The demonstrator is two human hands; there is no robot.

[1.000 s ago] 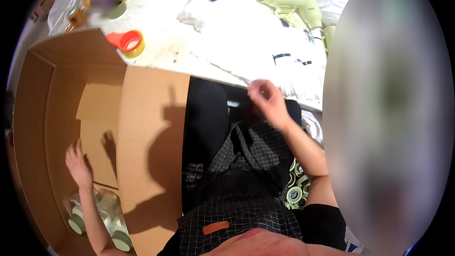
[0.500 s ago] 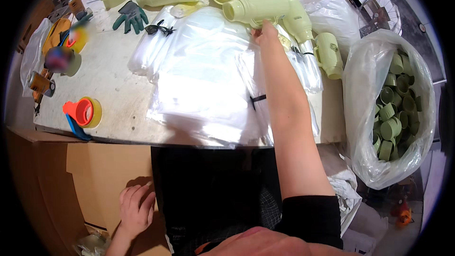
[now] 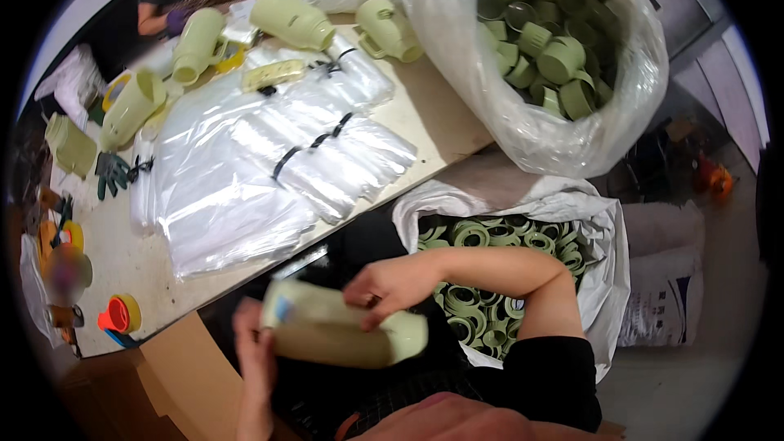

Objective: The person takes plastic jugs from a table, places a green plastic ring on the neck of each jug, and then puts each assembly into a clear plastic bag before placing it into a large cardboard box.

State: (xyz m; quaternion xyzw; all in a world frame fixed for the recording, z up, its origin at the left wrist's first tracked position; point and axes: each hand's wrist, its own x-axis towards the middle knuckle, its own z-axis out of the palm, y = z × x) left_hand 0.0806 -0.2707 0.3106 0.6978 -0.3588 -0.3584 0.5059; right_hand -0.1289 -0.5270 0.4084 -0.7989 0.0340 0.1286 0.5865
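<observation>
Over my lap lies a pale green thermos flask body, tilted nearly sideways and slightly blurred by motion. My left hand grips its wide end on the left, where a small blue patch shows. My right hand is closed on its upper side near the narrower neck, which points right; some of the fingers are hidden. Beyond them, a stack of clear plastic bags covers the table, with bundles tied by black bands. More flask bodies lie behind the bags.
At right, a white sack holds several pale green rings, below a clear bag of green cups. A green glove and orange-and-yellow tape roll lie on the table. A cardboard box stands lower left. Another person's gloved hand shows beyond.
My right hand has come back from the table with a flask body, now over my lap. My left hand has moved from above the cardboard onto the flask. The view has turned right.
</observation>
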